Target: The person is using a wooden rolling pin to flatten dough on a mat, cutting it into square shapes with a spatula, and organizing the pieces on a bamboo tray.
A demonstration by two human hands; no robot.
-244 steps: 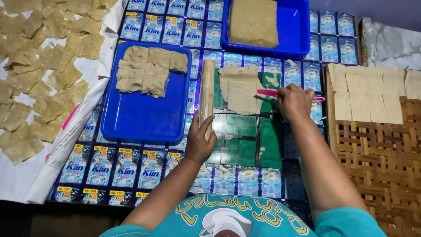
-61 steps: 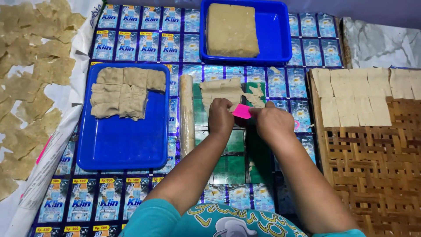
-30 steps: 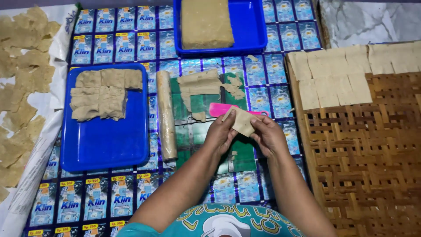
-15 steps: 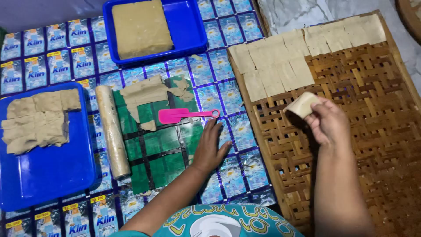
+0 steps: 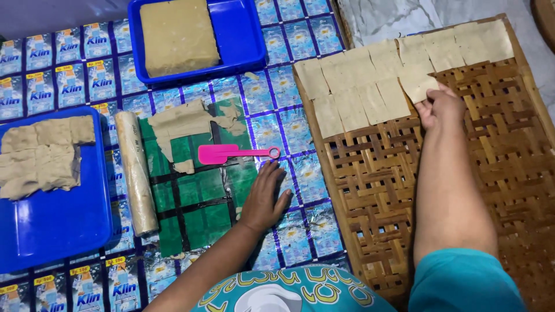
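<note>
A mat of glossy blue sachet wrappers [image 5: 300, 179], taped edge to edge, covers the work surface; a patch of green wrappers sits near its middle. Over the mat's right edge lies a woven bamboo tray [image 5: 491, 173], an open lattice of brown strips. Thin beige dough squares [image 5: 370, 81] lie in overlapping rows along the tray's far edge. At the mat's left edge a blue plastic tray [image 5: 52, 231] carries a stack of soft, crumpled dough pieces [image 5: 40, 156]. At the far edge a second blue tray [image 5: 243, 34] holds a thick, flat-topped dough block [image 5: 176, 34]. On the green patch lies a ragged rolled dough sheet [image 5: 182, 124] with straight-cut edges, and beside it a pale cylindrical rolling pin [image 5: 136, 173], apparently wrapped in clear film. A flat pink plastic scraper [image 5: 231, 153] with a ring-ended handle rests at the sheet's near edge.

The right hand [image 5: 442, 107] reaches over the bamboo tray, fingers curled and pinching the near edge of one dough square [image 5: 419, 84] at the end of the second row. The left hand [image 5: 266, 199] lies open, palm down and fingers spread on the mat, holding nothing, just near of the scraper.
</note>
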